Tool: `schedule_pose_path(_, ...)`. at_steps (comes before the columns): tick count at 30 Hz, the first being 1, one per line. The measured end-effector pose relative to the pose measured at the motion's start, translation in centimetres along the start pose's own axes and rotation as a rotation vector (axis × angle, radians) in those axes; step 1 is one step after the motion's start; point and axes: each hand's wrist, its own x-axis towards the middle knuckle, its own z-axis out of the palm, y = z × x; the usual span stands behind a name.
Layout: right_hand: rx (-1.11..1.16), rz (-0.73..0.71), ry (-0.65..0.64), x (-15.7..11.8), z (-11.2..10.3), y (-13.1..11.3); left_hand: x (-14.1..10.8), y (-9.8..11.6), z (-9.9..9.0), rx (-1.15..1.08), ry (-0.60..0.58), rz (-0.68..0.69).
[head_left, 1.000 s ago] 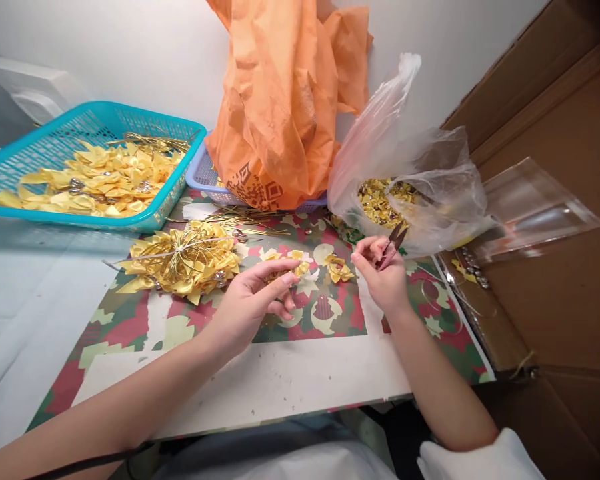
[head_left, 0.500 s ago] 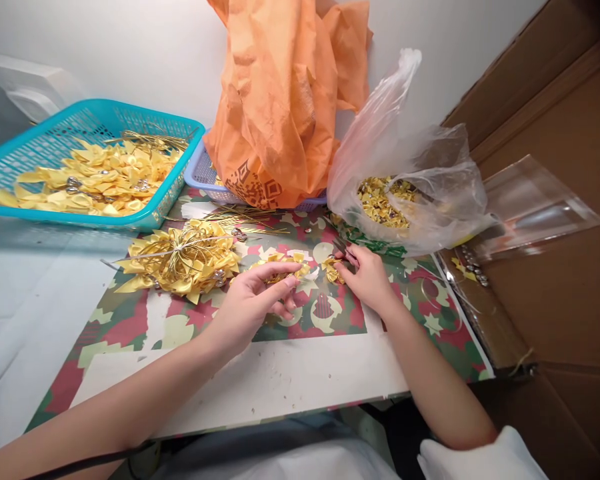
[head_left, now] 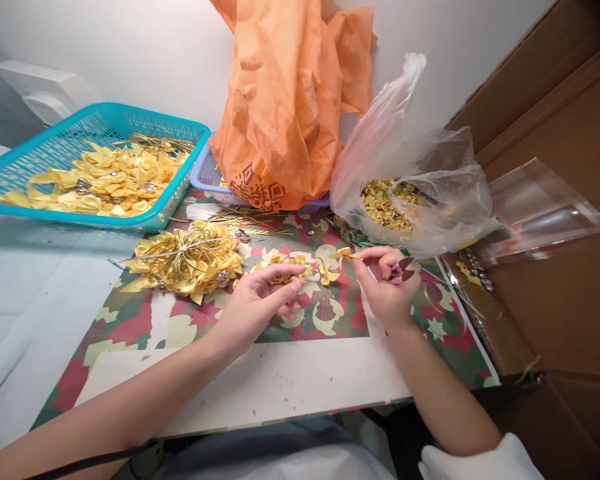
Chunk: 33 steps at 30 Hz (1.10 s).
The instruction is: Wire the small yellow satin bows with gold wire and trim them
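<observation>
My right hand pinches a small yellow ribbon bow between thumb and index finger. Tucked in the same palm is a small tool with a dark tip, perhaps thread snips, mostly covered by the fingers. Another yellow bow lies on the table just left of that hand. My left hand hovers with fingers apart and loosely bent by a row of yellow bows, which it partly hides. Left of it lies a tied bundle of yellow ribbon bows with gold cords on top.
A teal basket of yellow bows stands at the back left. Behind the hands are an orange bag on a purple basket and a clear plastic bag with more bows. A cardboard wall bounds the right. Gold cords lie mid-table.
My right hand has lifted and turned palm inward, raising a yellow bow from the table and leaving another behind. My left hand has barely moved. The view has shifted slightly.
</observation>
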Motion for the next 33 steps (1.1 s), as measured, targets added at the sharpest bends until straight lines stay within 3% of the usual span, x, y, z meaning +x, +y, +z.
schedule_pose_path(7, 0.315, 0.496, -0.231, -1.4, 2.0, -2.4, 0.0, 0.0, 0.3, -0.035, -0.029, 0.005)
schedule_pose_path(15, 0.523, 0.749, -0.299, -1.9, 2.3, -2.2, 0.0, 0.1, 0.4, -0.003, -0.008, -0.008)
schedule_pose_path(19, 0.609, 0.814, -0.312, -2.0, 2.4, -2.2, 0.1, -0.3, 0.2, 0.053, 0.022, -0.001)
schedule_pose_path(28, 0.666, 0.87, -0.41, -2.1, 2.4, -2.5, 0.0, 0.1, 0.5, 0.061, -0.031, 0.017)
schedule_pose_path(31, 0.625, 0.785, -0.464, -2.2, 2.2, -2.2, 0.0, 0.0, 0.5, 0.033, -0.034, 0.001)
schedule_pose_path(33, 0.542, 0.638, -0.473, -2.2, 1.7, -1.8, 0.0, -0.1, 0.4, 0.018, -0.031, -0.003)
